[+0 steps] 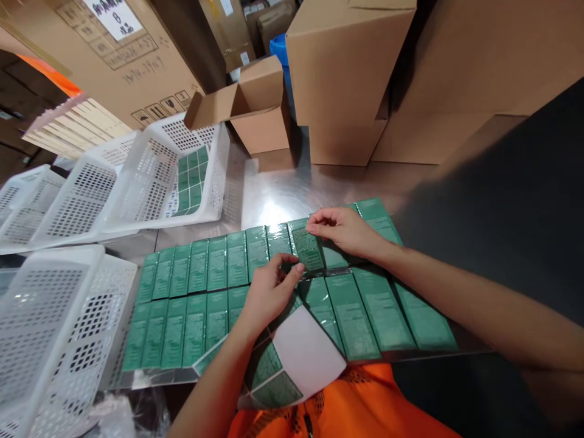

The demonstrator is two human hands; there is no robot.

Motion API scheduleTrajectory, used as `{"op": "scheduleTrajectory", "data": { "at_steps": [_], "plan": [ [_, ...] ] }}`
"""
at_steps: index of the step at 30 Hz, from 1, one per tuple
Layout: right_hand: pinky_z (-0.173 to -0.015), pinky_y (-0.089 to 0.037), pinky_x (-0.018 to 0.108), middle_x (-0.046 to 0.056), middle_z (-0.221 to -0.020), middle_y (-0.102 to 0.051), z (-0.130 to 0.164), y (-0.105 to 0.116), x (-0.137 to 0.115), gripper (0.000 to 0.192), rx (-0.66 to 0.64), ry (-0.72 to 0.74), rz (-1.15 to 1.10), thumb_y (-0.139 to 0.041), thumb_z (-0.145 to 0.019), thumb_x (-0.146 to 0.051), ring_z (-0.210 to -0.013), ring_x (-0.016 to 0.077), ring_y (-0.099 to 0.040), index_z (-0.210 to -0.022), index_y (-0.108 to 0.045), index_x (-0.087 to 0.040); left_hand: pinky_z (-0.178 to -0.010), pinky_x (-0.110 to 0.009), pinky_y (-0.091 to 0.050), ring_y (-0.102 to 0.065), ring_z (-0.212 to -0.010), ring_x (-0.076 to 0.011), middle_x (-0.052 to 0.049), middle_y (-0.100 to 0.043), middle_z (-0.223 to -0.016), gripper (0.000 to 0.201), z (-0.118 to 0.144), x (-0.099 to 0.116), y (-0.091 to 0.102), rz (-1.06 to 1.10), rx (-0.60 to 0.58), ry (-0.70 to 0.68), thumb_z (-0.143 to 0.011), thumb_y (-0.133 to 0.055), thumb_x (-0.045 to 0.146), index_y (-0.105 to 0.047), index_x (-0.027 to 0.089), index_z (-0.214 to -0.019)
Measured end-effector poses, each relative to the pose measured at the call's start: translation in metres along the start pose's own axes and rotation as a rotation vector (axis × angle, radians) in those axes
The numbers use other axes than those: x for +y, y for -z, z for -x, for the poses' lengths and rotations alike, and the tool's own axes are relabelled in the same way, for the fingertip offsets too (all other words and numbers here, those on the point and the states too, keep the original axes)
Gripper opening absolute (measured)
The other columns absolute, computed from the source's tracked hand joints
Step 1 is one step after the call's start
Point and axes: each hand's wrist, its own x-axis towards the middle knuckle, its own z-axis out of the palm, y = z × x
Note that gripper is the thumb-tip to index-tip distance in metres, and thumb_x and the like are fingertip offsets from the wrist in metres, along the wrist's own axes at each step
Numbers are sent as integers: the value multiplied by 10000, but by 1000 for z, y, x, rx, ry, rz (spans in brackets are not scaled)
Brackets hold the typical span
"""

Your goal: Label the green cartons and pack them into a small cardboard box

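Observation:
Two rows of green boxes in shiny clear wrap [227,261] stand side by side along the table's front. Over a box in the back row lies a darker green sticker [308,248]. My right hand [344,231] pinches its upper right corner between thumb and forefinger. At the lower left corner, my left hand [271,292] has thumb and forefinger closed on the sticker's edge, its other fingers curled. Beneath my left wrist rests a sticker sheet [310,344], partly bare white backing and partly green stickers, overlapping the front row and hanging towards my orange clothing.
White perforated baskets [212,201] line the left side; one contains green sticker sheets [191,179]. A small open carton [264,125] stands behind the boxes. Large cartons [342,85] rise at the back and right. The metal table [283,188] reflects bright light.

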Motion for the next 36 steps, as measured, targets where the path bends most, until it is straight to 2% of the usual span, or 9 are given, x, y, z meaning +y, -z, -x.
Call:
{"op": "scheduleTrajectory", "data": {
  "at_steps": [2,6,9,12,15,23,29,33,36],
  "plan": [
    [-586,-394,264,-14,-691,-632,1,0,-2,216,-1,-17,-39,-693,-743,-382,-601,117,-513,-784,-681,-170,-501,-254,-233,-375,-469,-121,88,-407,-481,303,0,-1,0,-9,-47,-33,-892,-554,470,-631,183,-948],
    [-594,-401,266,-7,-692,-644,1,-2,0,196,24,6,2,-691,-758,-368,-618,127,-531,-786,-698,-174,-520,-257,-249,-409,-513,-123,54,-472,-535,272,-2,-5,-1,-37,-46,-50,-903,-522,410,-603,188,-770],
    [-611,-407,274,5,-702,-657,2,-5,3,158,67,44,158,-690,-793,-337,-646,141,-551,-796,-725,-182,-539,-261,-274,-432,-528,-132,42,-500,-548,273,-3,-5,-1,-75,-39,-18,-891,-521,390,-583,194,-712],
    [-647,-412,283,19,-792,-658,3,-7,7,110,121,115,375,-700,-821,-303,-682,143,-560,-799,-742,-203,-549,-272,-276,-439,-532,-138,31,-511,-546,294,-5,-3,-2,-109,-40,18,-875,-521,386,-557,198,-651],
    [-671,-415,289,27,-866,-643,4,-8,9,94,126,145,495,-704,-843,-290,-720,147,-568,-809,-743,-212,-537,-278,-255,-425,-519,-138,28,-493,-525,304,-8,-1,-2,-132,-49,49,-850,-531,374,-542,200,-601],
    [-703,-422,307,30,-892,-636,3,-10,10,76,109,122,580,-695,-872,-264,-775,168,-588,-832,-731,-210,-527,-275,-249,-393,-499,-137,35,-448,-494,294,-14,3,-1,-122,-91,119,-824,-542,366,-568,203,-581],
    [-686,-419,317,41,-941,-642,6,-15,10,63,147,139,692,-688,-863,-274,-787,186,-599,-855,-693,-212,-543,-284,-241,-416,-524,-149,12,-475,-506,274,-20,10,-2,-295,-87,88,-827,-554,271,-559,202,-562],
    [-636,-419,315,54,-993,-650,8,-16,13,303,237,177,720,-694,-822,-298,-734,192,-605,-1089,-595,-195,-539,-287,-235,-392,-520,-139,19,-471,-509,284,-10,12,0,-285,-93,43,-840,-557,276,-550,199,-566],
    [-603,-415,336,87,-992,-665,11,-15,13,349,221,226,776,-636,-849,-443,-783,256,-631,-1091,-577,-199,-507,-276,-243,-387,-500,-128,34,-459,-511,297,18,13,21,-127,-53,48,-881,-543,367,-592,199,-641]
  ]
}}
